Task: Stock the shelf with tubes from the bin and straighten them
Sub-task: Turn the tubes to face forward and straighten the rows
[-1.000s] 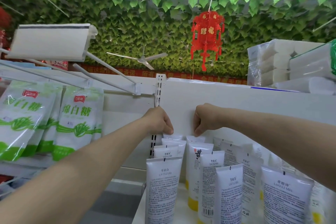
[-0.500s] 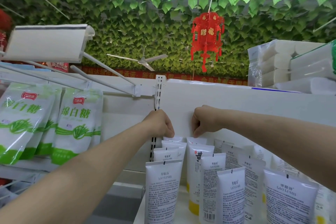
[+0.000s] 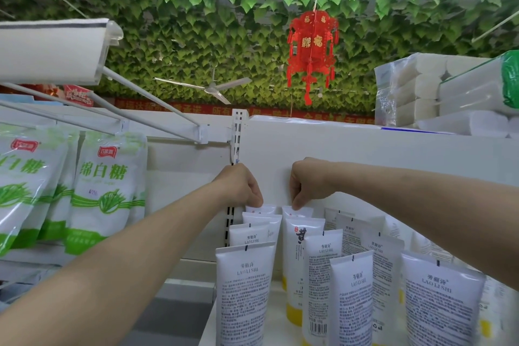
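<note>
At the back of the shelf [image 3: 276, 326], both hands are on the last tubes in the two left rows. The left hand [image 3: 243, 188] has its fingers curled down and pinches the top edge of the back left tube [image 3: 259, 209]. The right hand [image 3: 307, 182] does the same with the back right tube [image 3: 299, 212], thumb on its top edge.

Not much has changed in the last second. Both hands have stayed on the same two tubes and have only moved a tiny bit. No new tube has come in. The rows of white tubes [image 3: 244, 289] in front stand upright, one behind the other.

So I think the person is now making the back tubes stand straight, not fetching more. I cannot see the bin from here, so I cannot tell how many tubes are left. Bags of sugar [image 3: 104, 191] hang off to the left, well apart.
</note>
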Action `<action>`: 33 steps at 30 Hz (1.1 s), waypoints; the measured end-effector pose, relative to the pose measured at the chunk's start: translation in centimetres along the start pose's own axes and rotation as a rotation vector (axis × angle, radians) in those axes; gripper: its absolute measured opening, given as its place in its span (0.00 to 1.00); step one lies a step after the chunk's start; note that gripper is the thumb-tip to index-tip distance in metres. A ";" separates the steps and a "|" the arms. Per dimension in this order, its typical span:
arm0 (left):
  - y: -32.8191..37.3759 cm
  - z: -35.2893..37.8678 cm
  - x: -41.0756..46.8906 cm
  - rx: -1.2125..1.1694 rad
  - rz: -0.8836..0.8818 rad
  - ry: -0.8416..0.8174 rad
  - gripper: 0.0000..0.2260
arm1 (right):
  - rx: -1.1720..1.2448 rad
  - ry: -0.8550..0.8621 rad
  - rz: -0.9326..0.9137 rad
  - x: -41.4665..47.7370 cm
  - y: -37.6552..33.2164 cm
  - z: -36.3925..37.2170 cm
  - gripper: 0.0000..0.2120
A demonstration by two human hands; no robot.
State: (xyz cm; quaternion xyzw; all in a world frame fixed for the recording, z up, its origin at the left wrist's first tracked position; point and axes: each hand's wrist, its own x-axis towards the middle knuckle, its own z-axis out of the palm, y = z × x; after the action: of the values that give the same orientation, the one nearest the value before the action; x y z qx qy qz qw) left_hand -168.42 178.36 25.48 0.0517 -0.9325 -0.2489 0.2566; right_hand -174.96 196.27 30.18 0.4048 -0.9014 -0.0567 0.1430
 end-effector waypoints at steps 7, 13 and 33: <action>0.0 0.0 -0.1 -0.013 -0.020 0.006 0.02 | 0.005 0.000 0.003 -0.1 -0.1 0.1 0.08; -0.2 -0.3 -0.3 -0.018 -0.025 -0.002 0.03 | 0.042 -0.021 0.011 -0.3 -0.1 -0.2 0.09; 4.8 -7.5 -9.2 -0.179 0.089 -0.573 0.22 | 0.190 -0.168 0.126 -11.4 -3.0 -6.8 0.17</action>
State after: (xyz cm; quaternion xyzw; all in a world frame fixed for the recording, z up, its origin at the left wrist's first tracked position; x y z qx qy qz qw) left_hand -156.60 181.34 29.26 -0.0844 -0.9426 -0.3231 -0.0026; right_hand -163.61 202.88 33.62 0.3528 -0.9351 0.0042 0.0315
